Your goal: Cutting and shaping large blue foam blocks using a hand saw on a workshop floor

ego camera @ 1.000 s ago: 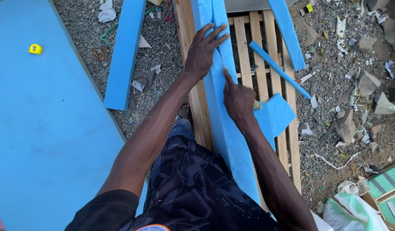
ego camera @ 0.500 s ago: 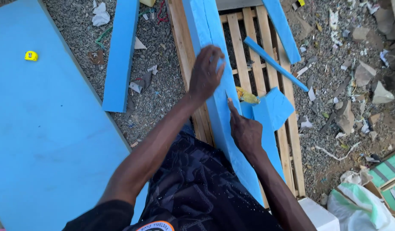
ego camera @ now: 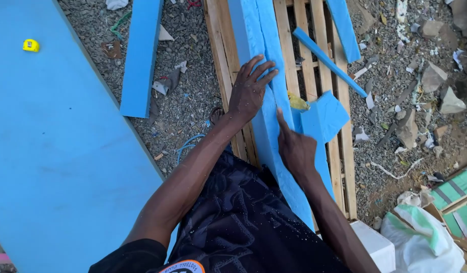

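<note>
My left hand (ego camera: 249, 91) lies flat, fingers spread wide, on the long blue foam board (ego camera: 266, 116) that runs up the middle of the wooden pallet (ego camera: 221, 55). It grips nothing, only presses on the board's left half. My right hand (ego camera: 295, 149) sits lower on the same board, mostly curled with the index finger stretched up along a groove in the foam; I cannot tell whether it holds anything. Just right of that finger lies a small yellow object (ego camera: 298, 102), blurred, and beside it a square blue foam offcut (ego camera: 324, 116) resting on the pallet slats. A thin blue foam strip (ego camera: 329, 60) lies slanted across the slats above, with a wider strip (ego camera: 344, 28) near the top edge. Left of the pallet, on gravel (ego camera: 185, 101), is another blue foam plank (ego camera: 141, 55). A big blue foam sheet (ego camera: 56, 151) fills the left side, with a yellow tape measure (ego camera: 31, 45) on it. White bag (ego camera: 426, 237) at lower right.
</note>
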